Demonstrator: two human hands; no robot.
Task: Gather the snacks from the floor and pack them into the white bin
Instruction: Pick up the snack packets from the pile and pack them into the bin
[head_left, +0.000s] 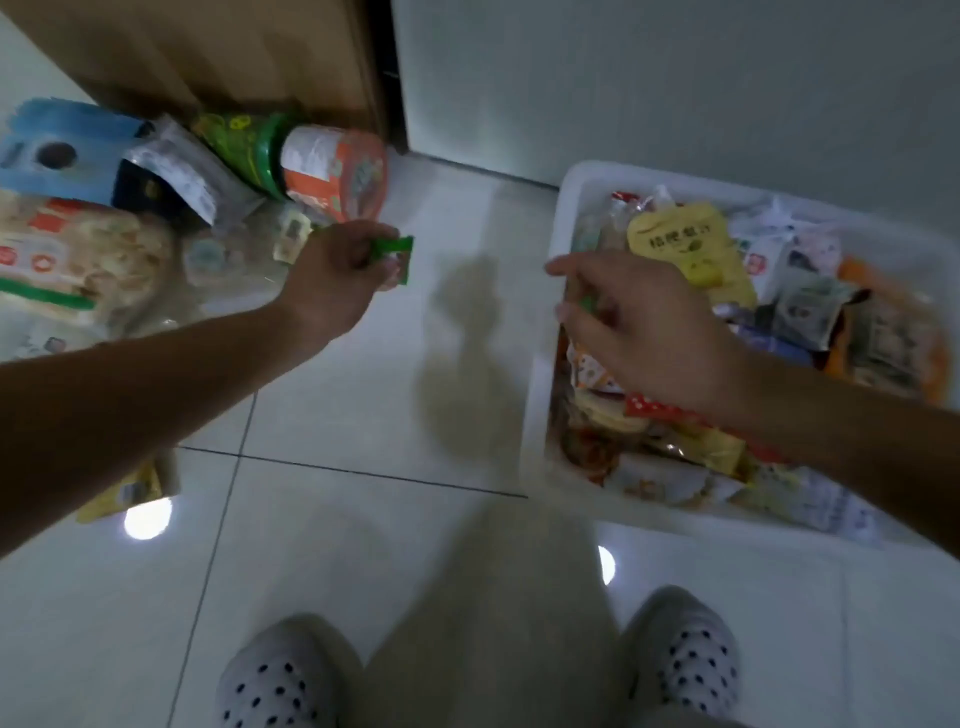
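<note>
Pinching a green packet (399, 255) in my left hand's (332, 280) fingers above the floor (363, 405), I hover my right hand (644, 332) over the bin (536, 415); whether its fingers grip anything I cannot tell. Snacks (104, 249) lie piled beyond. So slight a pinch could drop the packet short of the bin.

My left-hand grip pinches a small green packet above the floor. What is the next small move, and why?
Probably carry the small green plastic packet, pinched in the left-hand grip, rightwards and drop it into the white plastic bin. It is already lifted, and the open bin on the right holds other snacks.
</note>
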